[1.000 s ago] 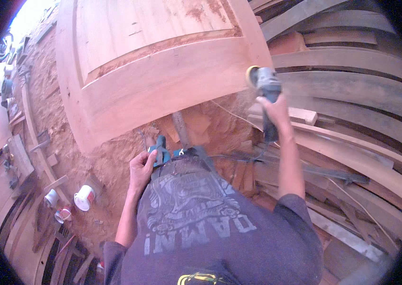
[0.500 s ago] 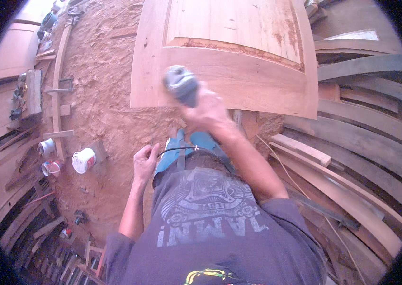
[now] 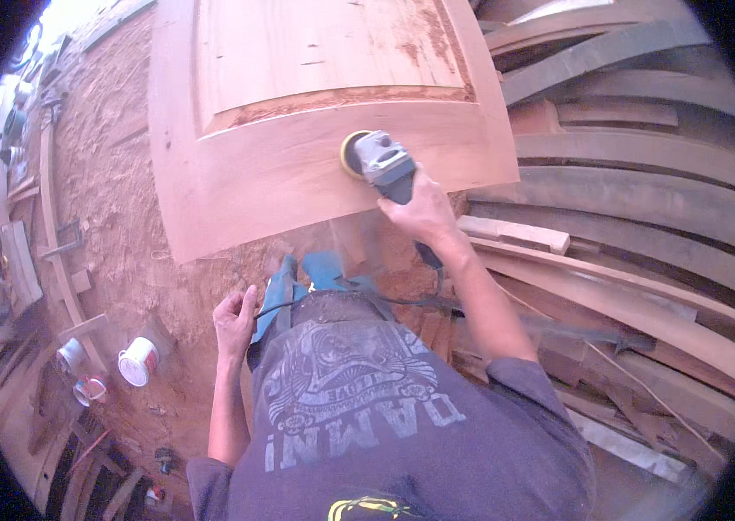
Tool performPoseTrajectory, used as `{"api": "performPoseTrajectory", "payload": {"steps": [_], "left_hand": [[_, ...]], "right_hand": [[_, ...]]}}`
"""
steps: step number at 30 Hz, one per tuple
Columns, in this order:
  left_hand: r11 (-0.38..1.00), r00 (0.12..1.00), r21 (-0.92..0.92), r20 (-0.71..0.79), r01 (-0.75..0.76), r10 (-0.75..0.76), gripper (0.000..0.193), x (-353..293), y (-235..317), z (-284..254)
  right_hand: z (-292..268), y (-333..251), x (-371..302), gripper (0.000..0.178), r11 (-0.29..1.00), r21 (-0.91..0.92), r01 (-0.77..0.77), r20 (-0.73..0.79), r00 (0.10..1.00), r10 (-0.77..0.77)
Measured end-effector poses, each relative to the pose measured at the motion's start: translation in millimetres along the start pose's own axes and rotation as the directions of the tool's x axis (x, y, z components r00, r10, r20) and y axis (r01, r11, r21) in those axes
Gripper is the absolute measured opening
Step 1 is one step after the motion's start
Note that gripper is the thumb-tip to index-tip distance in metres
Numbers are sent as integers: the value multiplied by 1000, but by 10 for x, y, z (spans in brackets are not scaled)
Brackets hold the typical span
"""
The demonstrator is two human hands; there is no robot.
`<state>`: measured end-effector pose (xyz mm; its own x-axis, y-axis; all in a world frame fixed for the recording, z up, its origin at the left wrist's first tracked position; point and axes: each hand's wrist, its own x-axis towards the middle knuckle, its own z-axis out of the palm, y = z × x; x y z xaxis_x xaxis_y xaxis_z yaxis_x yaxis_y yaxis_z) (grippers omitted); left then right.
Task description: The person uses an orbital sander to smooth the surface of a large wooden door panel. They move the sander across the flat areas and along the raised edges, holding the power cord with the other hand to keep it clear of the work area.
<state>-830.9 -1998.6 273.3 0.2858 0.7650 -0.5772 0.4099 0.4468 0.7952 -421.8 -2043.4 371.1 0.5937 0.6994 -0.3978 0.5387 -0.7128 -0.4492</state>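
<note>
My right hand (image 3: 425, 211) is wrapped round the body of an angle grinder (image 3: 382, 160). A yellow-edged disc (image 3: 350, 154) at its head rests on or just over the bottom rail of a pale wooden door (image 3: 254, 201). The door has a raised panel with reddish dust along its lower groove. Low on the left, my left hand (image 3: 234, 319) is closed round a black power cord (image 3: 274, 307), which runs across my waist toward the right. The rear end of the grinder is partly hidden by my right hand.
Long curved boards (image 3: 628, 200) are stacked on the right, with a short pale block (image 3: 515, 234) on them. A white bucket (image 3: 138, 361) and smaller tins stand on the dusty ground at left. Beyond them lies a long timber (image 3: 50, 182). A thin cable (image 3: 645, 395) trails at lower right.
The grinder has moved rightward along the door's bottom rail, and its disc now shows. My view has turned, shifting the door to the left. My left hand still grips the cord.
</note>
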Motion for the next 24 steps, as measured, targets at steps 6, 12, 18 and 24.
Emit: {"api": "performPoseTrajectory", "payload": {"steps": [6, 12, 18, 24], "left_hand": [[997, 991, 80, 136, -11, 0, 41, 51, 154, 280], [991, 978, 120, 205, -63, 38, 42, -33, 393, 925], [976, 975, 156, 187, -149, 119, 43, -148, 256, 859], [983, 992, 135, 12, -125, 125, 43, -272, -24, 415]], "right_hand": [[-469, 780, -33, 71, 995, 19, -101, -171, 980, 102], [-919, 2116, 283, 49, 975, 196, -103, -256, 954, 153], [-1260, 1710, 394, 41, 924, 243, -296, -109, 938, 329], [-383, 586, 261, 48, 979, 177, -98, 41, 995, 92]]}}
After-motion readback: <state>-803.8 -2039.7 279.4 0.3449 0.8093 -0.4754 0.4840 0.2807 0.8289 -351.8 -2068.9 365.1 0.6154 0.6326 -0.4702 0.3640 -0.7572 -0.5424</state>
